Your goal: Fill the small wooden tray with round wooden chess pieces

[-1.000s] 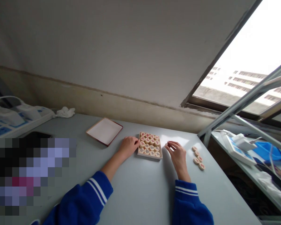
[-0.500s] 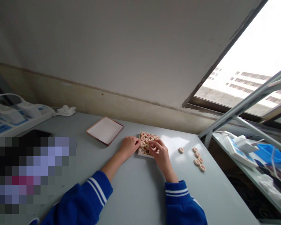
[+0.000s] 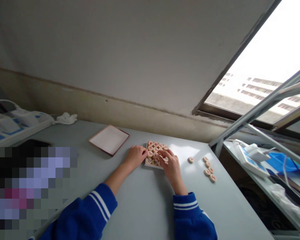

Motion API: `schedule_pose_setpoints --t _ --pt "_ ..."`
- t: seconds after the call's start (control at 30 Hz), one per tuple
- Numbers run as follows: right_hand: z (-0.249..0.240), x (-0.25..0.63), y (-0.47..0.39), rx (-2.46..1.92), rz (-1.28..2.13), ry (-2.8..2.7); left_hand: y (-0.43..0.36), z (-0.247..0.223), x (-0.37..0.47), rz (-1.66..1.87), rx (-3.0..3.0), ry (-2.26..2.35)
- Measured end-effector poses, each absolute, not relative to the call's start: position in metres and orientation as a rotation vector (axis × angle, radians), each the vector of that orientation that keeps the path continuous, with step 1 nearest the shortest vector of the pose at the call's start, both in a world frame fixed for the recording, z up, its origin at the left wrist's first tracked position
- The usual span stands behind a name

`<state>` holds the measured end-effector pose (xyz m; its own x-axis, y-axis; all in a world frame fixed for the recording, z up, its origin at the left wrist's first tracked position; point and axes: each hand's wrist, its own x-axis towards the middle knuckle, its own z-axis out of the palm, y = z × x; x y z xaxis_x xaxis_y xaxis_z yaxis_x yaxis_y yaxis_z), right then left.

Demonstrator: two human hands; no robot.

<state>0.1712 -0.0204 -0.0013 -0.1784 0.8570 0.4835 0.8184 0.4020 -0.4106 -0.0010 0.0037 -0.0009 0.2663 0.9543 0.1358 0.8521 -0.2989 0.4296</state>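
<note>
A shallow box (image 3: 153,165) on the grey desk is filled with rows of round wooden Chinese chess pieces (image 3: 150,153), marked with red or black characters. Against the box's left edge rests my left hand (image 3: 136,156), its fingers curled in and gripping the side. My right hand (image 3: 170,163) reaches over the box's right part, thumb and fingers bent together around a chess piece among the rows; the fingers partly hide it. To the right, one loose chess piece (image 3: 190,160) lies alone, and several more loose pieces (image 3: 208,164) form a slanting line.
A box lid (image 3: 110,140) lies inside up at the left. Farther left are a power strip (image 3: 22,125), crumpled white tissue (image 3: 66,118) and a dark phone-like object (image 3: 35,143). A metal bar (image 3: 255,111) slants on the right, before a lower shelf with another power strip (image 3: 251,163).
The view has shifted slightly. My right fingers have lowered onto the box, and the chess piece they held tilted sits lower among the others. My left hand stays at the box's edge.
</note>
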Motion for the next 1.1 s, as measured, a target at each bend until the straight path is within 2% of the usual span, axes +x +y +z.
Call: schedule_pose_setpoints --t 0.13,0.23,0.37,0.57,0.67,0.9,1.1 --pt "0.006 0.197 -0.026 -1.923 -0.425 -1.7 0.003 -0.001 -0.001 0.541 2.271 1.678" --pt "-0.001 0.226 -0.024 -2.223 -0.432 -1.58 0.003 -0.001 0.0 0.537 2.286 1.677" --pt "-0.014 0.251 -0.019 -2.145 -0.291 -1.634 0.003 -0.001 0.0 0.542 2.294 1.684" --pt "-0.019 0.257 -0.022 -2.119 -0.442 -1.512 0.002 0.001 0.0 0.53 2.282 1.685" --pt "-0.013 0.254 -0.024 -2.094 -0.322 -1.518 0.002 0.001 0.0 0.526 2.286 1.676" --pt "0.01 0.211 -0.023 -1.333 0.346 -1.796 0.004 -0.002 0.0 0.543 2.283 1.669" --pt "0.004 0.198 -0.021 -1.279 0.388 -1.922 0.004 -0.003 -0.001 0.548 2.3 1.668"
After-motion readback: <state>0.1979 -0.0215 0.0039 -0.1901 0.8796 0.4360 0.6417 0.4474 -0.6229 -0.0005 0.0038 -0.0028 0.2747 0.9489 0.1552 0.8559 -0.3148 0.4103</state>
